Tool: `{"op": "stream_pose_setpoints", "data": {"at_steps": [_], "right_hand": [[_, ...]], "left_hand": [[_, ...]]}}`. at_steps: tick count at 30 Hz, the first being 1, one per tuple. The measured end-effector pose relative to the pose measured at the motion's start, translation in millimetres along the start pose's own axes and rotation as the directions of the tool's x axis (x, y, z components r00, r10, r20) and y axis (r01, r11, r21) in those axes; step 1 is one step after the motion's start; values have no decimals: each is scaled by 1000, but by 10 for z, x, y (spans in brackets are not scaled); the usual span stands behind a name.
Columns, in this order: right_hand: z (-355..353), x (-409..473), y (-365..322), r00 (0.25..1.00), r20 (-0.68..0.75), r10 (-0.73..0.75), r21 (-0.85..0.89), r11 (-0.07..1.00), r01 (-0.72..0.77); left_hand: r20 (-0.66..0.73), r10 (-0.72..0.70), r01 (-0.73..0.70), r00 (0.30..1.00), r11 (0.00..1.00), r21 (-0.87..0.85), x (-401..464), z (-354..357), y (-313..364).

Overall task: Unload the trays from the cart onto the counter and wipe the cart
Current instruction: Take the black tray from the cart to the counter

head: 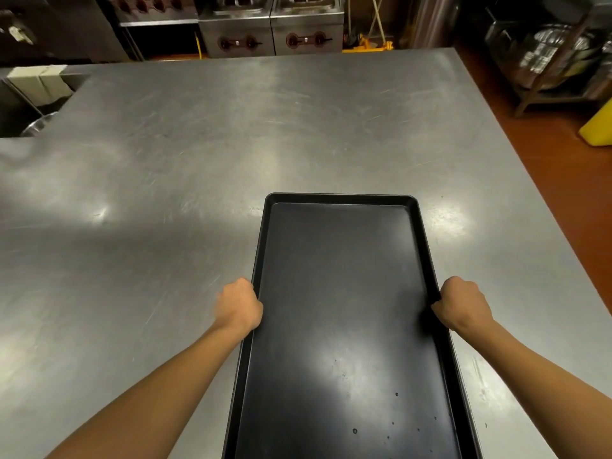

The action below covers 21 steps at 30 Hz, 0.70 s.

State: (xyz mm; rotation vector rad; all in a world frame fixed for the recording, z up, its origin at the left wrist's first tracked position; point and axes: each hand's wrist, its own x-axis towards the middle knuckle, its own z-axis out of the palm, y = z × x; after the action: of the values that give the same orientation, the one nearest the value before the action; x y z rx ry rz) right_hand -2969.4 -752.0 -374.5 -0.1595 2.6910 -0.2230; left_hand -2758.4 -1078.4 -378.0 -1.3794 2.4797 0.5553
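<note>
A long black tray [341, 293] lies lengthwise over the steel counter [165, 193], its far end pointing away from me. My left hand [238, 306] grips the tray's left rim, fingers curled under the edge. My right hand [462, 304] grips the right rim the same way. The tray is empty apart from a few water drops near its close end. I cannot tell whether the tray rests on the counter or hovers just above it. The cart is not in view.
A sink cut-out [29, 104] with a pale cloth sits at the counter's far left. Stoves [271, 31] stand beyond the far edge. Right of the counter is red floor with a yellow bin [599, 127] and a shelf of metal pans [556, 54].
</note>
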Motion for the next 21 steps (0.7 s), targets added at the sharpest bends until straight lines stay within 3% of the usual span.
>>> {"op": "stream_pose_setpoints", "data": {"at_steps": [21], "right_hand": [[-17, 104, -69, 994, 58, -91, -206, 973, 102]], "left_hand": [[-44, -11, 15, 999, 995, 99, -16, 288, 25]]}}
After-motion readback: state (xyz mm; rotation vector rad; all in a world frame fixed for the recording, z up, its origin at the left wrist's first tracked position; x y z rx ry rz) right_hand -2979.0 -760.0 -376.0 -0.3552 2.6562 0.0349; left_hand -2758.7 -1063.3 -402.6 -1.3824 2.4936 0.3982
